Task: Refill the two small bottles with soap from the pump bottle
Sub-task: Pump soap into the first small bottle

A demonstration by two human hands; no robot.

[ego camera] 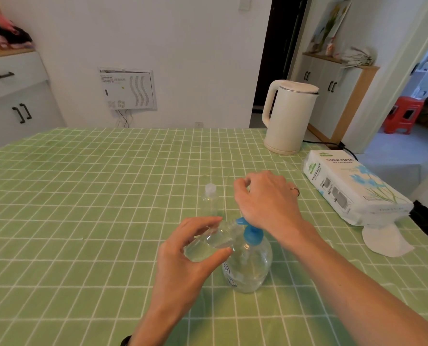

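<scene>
Just then the left hand point(190, 250) pinched a tilted small bottle point(208, 242) between thumb and fingertips, its open neck at the blue spout of the pump bottle point(247, 265), which stood on the green checked tablecloth point(83, 196). The right hand point(265, 201) hung over the pump head, fingers curled; whether they held anything could not be told. A second small bottle point(210, 199), capped, stood upright just beyond.

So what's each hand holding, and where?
The left hand grips the small bottle round its body, between fingers and thumb. Whether the right hand holds anything in its curled fingers cannot be told.
</scene>
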